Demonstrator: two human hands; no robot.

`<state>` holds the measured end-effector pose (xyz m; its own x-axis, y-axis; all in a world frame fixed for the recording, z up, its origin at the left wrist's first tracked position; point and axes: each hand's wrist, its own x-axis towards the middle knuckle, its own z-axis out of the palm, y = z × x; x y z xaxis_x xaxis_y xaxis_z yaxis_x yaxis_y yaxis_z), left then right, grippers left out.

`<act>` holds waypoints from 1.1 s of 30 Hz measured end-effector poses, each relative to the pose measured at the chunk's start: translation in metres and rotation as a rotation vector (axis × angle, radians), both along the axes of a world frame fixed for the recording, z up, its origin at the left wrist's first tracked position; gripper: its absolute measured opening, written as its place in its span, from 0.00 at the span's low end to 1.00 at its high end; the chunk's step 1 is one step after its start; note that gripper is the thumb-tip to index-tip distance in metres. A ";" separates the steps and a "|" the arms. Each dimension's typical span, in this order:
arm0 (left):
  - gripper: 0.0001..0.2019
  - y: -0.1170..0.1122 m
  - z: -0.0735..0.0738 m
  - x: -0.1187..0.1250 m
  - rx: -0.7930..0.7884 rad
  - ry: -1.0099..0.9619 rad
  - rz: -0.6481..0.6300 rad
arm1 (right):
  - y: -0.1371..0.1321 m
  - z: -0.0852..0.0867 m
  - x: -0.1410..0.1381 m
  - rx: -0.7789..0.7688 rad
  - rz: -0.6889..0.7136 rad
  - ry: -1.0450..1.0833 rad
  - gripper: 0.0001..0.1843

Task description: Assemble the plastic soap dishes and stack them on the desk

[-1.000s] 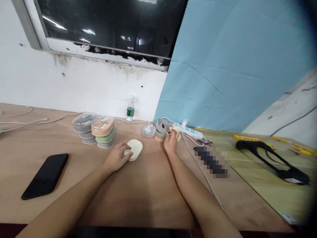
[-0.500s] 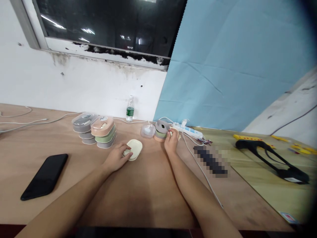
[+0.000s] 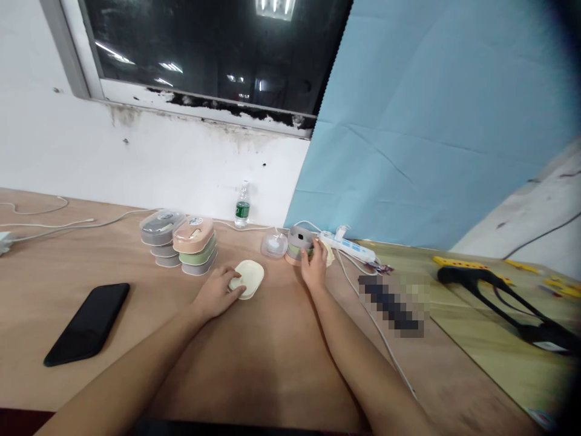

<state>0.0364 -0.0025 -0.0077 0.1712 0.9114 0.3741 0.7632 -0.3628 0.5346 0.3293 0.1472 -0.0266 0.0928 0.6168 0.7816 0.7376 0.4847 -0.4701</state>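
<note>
Plainly, the dish (image 3: pixel 252 274) lies flat on the table (image 3: pixel 272 369), in front of the bottle (image 3: pixel 242 209), on the person's side of it. The left hand (image 3: pixel 216 294) rests on the dish's left end, thumb and fingers apart — laid on it, with a gap between them. Right of the bottle and nearer the person stands the short stack (image 3: pixel 299 238), grey, green and peach (the grey piece on top shows a dark patch). The right hand (image 3: pixel 315 267) is at that stack's right side, thumb and forefinger apart; whether the thumb touches it, I cannot tell. A cream piece (image 3: pixel 330 257) shows partly behind this hand, farther right of the bottle. Between bottle and short stack sits a clear piece (image 3: pixel 274 244). Left of the bottle stand two taller piles, side by side — the peach-topped pile (image 3: pixel 195 237) and the grey pile (image 3: pixel 161 229). Farther left of the bottle, well nearer the person, lies a phone (image 3: pixel 88 324).
</note>
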 end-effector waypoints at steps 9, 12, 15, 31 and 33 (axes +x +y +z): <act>0.28 -0.001 -0.004 0.001 -0.103 0.191 0.049 | 0.001 0.001 0.001 0.024 -0.023 -0.059 0.22; 0.32 -0.002 -0.005 0.001 -0.158 0.240 0.053 | 0.002 0.001 0.002 0.024 -0.058 -0.054 0.19; 0.33 -0.002 -0.006 0.000 -0.166 0.255 0.037 | 0.002 0.000 0.004 0.039 -0.069 -0.036 0.15; 0.30 0.001 -0.012 -0.004 -0.129 0.252 -0.006 | 0.000 0.002 0.006 0.126 -0.067 0.055 0.12; 0.30 0.001 -0.011 -0.004 -0.131 0.255 -0.012 | -0.001 0.003 0.004 0.118 -0.055 0.028 0.13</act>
